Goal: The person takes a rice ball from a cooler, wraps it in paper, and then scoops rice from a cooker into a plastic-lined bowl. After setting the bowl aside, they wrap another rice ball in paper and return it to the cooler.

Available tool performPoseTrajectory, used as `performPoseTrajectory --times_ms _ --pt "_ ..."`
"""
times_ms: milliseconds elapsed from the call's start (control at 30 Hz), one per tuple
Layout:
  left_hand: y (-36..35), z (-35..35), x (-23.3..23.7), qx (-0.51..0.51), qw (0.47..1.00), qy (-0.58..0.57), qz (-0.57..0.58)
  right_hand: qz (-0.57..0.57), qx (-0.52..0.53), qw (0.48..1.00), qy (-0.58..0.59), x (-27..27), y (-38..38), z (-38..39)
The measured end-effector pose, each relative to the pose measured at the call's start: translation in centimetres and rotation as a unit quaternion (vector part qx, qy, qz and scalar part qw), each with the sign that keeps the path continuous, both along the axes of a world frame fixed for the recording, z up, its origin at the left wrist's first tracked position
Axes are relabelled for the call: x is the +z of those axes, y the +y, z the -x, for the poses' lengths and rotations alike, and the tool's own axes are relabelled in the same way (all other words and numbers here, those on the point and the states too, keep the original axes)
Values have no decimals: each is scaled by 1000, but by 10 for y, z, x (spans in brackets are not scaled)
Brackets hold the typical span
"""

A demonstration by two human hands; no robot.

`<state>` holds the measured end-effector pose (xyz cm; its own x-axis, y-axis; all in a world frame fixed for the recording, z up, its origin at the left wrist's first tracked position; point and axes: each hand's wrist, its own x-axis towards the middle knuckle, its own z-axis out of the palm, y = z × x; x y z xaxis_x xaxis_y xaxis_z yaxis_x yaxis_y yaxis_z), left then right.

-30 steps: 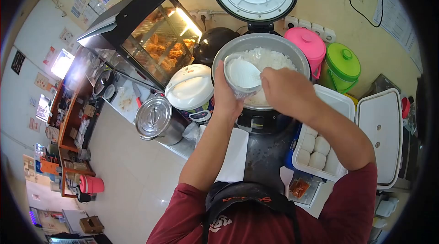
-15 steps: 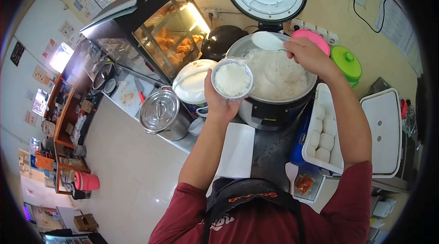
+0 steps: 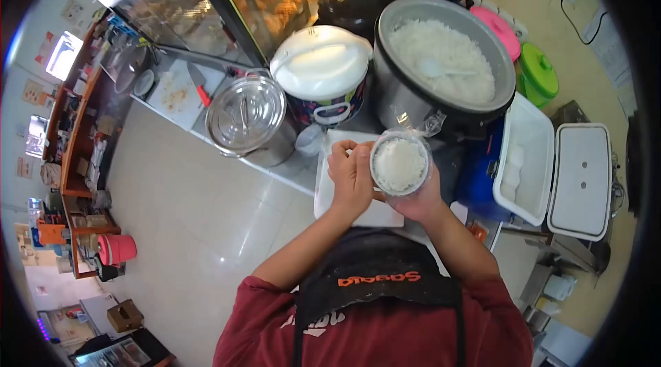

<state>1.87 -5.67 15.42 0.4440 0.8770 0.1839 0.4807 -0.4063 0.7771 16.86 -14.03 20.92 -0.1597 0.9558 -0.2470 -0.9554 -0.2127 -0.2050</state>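
Note:
A small round bowl of white rice (image 3: 401, 164), lined with clear plastic film (image 3: 434, 123), is held upright in front of my chest. My right hand (image 3: 421, 203) is wrapped round its lower right side. My left hand (image 3: 352, 175) has its fingers closed in a pinch at the bowl's left rim, on the film's edge; the exact grip is partly hidden. Loose film sticks up at the upper right of the rim. Beyond the bowl, a white rice paddle (image 3: 441, 69) lies on the rice in the open rice cooker (image 3: 451, 9).
A white cutting board (image 3: 382, 214) lies under my hands. On the left stand a lidded steel pot (image 3: 246, 116) and a white-lidded container (image 3: 322, 67). To the right are an open cooler box (image 3: 540, 160) and a green canister (image 3: 538, 72). A knife (image 3: 200, 88) rests farther left.
My right hand has left the rice paddle in the cooker and now holds the bowl. My left hand has shifted to its rim. The bowl has come closer to my body.

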Motion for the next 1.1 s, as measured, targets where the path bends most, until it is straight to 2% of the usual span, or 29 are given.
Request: performPoseTrajectory --times_ms 67,100,133,167,200,233,267,300,367,400,500,600,700,800,900,1000,1067,1100 --pt "10 47 -45 -68 990 82 95 139 -15 989 -47 -90 -14 4" --pt "14 69 -80 -77 989 106 65 199 -21 977 -71 -115 -16 6" --pt "21 90 -118 -86 987 128 31 244 -86 960 -106 -116 -12 16" --pt "25 104 -138 -95 984 150 -6 237 -84 925 -285 -124 -9 18" --pt "26 113 -139 -123 972 199 -18 223 -76 859 -454 -139 -6 20" --pt "28 119 -138 -150 957 246 -32 114 -132 789 -589 -158 2 26" --pt "30 123 -137 -176 939 291 -48 26 -204 679 -705 -178 10 32" --pt "32 125 -135 -182 937 294 -44 3 -165 571 -804 -177 17 40" --pt "34 125 -135 -195 933 302 -33 -40 -73 320 -944 -174 25 57" --pt "33 126 -137 -195 933 300 -38 -24 -51 305 -951 -173 30 65" --pt "33 131 -142 -195 936 288 -51 70 103 319 -939 -154 42 68" --pt "34 130 -142 -198 940 274 -54 94 236 322 -912 -127 56 61" --pt "34 131 -141 -198 938 280 -54 57 270 358 -892 -132 68 44" --pt "33 130 -143 -193 941 272 -58 31 212 405 -889 -127 56 35" --pt "34 131 -147 -191 945 258 -64 17 131 431 -893 -114 43 32" --pt "36 131 -149 -198 941 269 -55 92 60 480 -871 -76 29 29" --pt "40 129 -137 -215 930 296 -18 135 3 611 -780 -74 8 3" --pt "38 127 -128 -196 944 264 3 150 -31 713 -684 -67 -2 -6"
